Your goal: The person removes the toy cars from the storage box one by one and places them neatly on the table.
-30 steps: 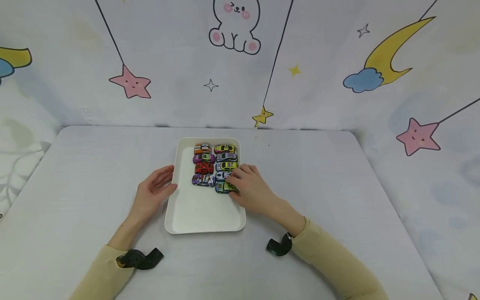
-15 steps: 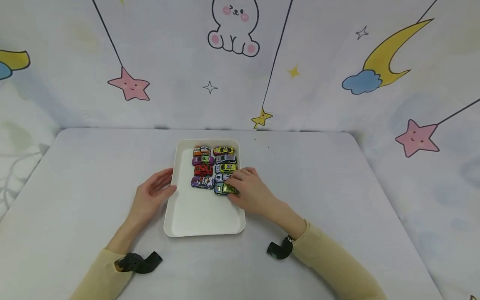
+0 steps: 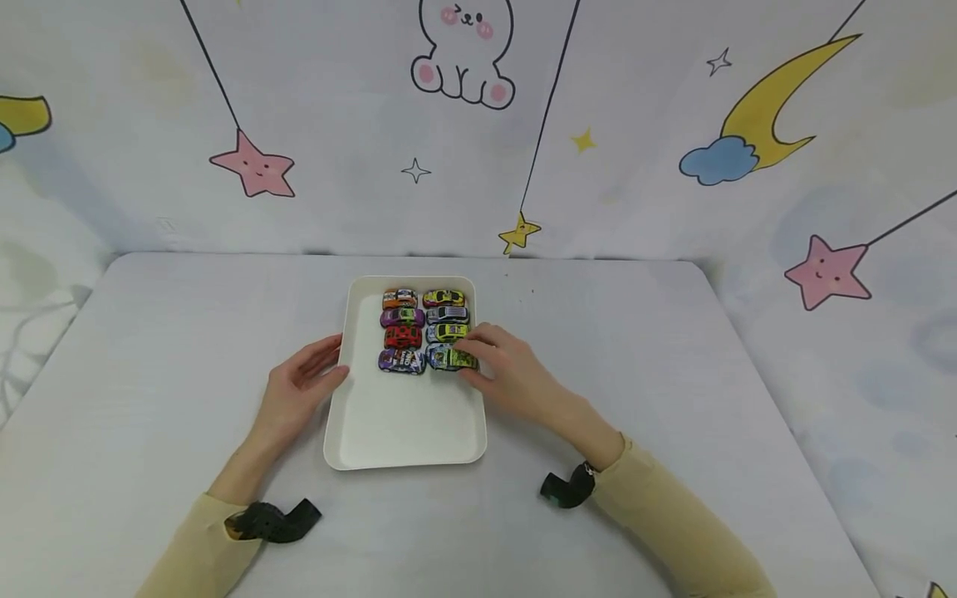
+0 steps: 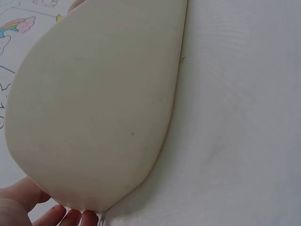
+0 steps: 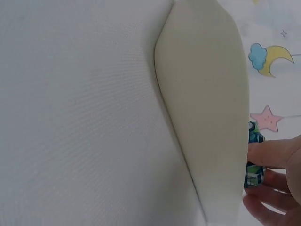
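In the head view, several small toy cars stand in two columns in a white tray (image 3: 404, 428). My right hand (image 3: 516, 370) pinches a green toy car (image 3: 447, 358) at the lower end of the right column. The right wrist view shows that green car (image 5: 256, 174) between thumb and fingers, above the tray's rim. A white-and-blue car seen earlier is now hidden, apparently beneath the green one. My left hand (image 3: 299, 386) rests against the tray's left side with loosely bent fingers. A purple-and-white car (image 3: 401, 361) ends the left column, below a red car (image 3: 403, 336).
The tray stands on a white-covered table (image 3: 187, 332). A patterned cloth backdrop (image 3: 359, 100) rises behind the table and at its sides. Black camera mounts (image 3: 272, 522) sit on both wrists.
My right hand has lifted the green car and moved it slightly away from me, over the spot of the white-and-blue car. The left hand has kept its place at the tray.
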The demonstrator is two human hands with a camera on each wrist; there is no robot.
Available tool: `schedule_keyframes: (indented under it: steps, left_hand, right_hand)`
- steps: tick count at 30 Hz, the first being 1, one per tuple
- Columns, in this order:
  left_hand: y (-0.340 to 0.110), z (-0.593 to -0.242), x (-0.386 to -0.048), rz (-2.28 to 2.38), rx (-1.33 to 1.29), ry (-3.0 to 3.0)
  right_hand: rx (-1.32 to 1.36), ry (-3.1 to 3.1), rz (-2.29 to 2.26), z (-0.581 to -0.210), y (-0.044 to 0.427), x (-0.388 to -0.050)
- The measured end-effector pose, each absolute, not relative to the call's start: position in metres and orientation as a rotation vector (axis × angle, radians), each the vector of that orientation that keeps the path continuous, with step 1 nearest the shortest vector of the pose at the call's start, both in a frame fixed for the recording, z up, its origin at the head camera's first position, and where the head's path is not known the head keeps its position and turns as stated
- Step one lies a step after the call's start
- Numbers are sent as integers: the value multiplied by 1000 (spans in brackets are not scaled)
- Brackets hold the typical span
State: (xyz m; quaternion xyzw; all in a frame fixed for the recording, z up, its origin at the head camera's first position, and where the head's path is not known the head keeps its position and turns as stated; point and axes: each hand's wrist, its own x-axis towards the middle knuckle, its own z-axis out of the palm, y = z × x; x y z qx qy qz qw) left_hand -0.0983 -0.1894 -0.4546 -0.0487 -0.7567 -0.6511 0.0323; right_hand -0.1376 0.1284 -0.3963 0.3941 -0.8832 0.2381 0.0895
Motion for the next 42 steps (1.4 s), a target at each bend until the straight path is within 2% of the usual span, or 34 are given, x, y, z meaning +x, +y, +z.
schedule_keyframes:
  steps: [19,42]
  left_hand:
    - [-192,-457,-98,-2001,-139,-2370]
    - [-192,-458,-98,-1993,-131,-2378]
  right_hand:
    - [1015,-2607,814,-396,166,-151]
    - [850,-2805,846,-422,204,-185]
